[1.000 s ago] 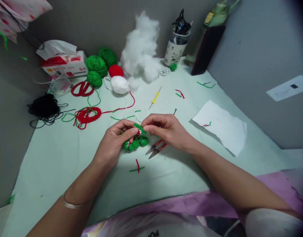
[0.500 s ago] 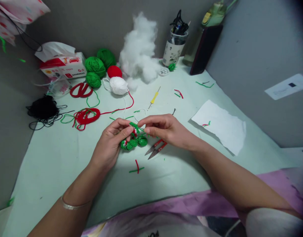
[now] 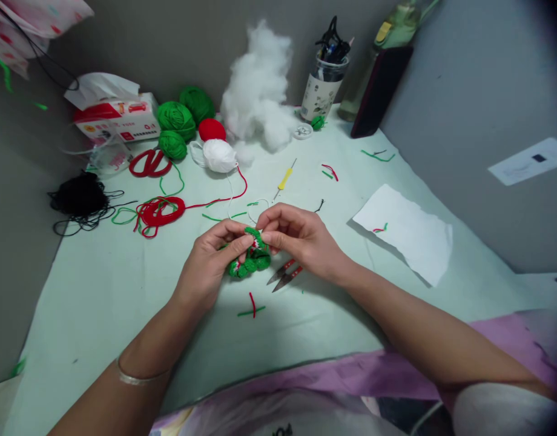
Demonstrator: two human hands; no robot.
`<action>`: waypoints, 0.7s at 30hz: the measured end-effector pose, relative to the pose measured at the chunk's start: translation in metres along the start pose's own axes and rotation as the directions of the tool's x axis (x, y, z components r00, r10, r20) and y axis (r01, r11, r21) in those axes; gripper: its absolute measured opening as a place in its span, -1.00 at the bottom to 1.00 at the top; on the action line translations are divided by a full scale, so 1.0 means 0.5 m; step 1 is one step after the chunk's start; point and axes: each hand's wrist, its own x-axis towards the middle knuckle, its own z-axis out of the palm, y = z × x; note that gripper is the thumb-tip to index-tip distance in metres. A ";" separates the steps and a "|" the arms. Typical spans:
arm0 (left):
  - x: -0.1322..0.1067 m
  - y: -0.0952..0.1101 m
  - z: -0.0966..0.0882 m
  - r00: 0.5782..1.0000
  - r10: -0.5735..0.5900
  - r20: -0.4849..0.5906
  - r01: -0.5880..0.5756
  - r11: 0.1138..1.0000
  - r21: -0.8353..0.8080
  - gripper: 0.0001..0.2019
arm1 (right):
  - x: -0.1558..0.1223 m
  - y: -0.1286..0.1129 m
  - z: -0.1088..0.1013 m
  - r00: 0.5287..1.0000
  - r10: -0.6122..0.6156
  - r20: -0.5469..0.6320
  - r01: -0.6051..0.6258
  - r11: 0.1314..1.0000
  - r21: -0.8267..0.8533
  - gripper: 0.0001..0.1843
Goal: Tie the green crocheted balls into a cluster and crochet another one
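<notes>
Table [image 3: 101,290]: I'm working above its middle.
Left hand [image 3: 206,269]: I'm pinching the green crochet piece [image 3: 253,257], fingers closed on it.
Right hand [image 3: 301,239]: I'm nipping its top edge, fingertips closed; I'm judging a steady hold best.
Scissors [image 3: 285,275]: lying just beside it.

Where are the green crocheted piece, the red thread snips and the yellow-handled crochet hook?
green crocheted piece [image 3: 255,261]: head view, on its lower green bumps.
red thread snips [image 3: 291,272]: head view, on the red handle.
yellow-handled crochet hook [image 3: 286,178]: head view, on the yellow grip.
</notes>
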 end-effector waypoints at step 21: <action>-0.003 0.005 -0.003 0.975 -0.144 0.172 0.095 0.958 0.269 -0.79 | 0.008 -0.026 -0.010 0.986 0.086 -0.141 -0.095 0.994 -0.060 -0.87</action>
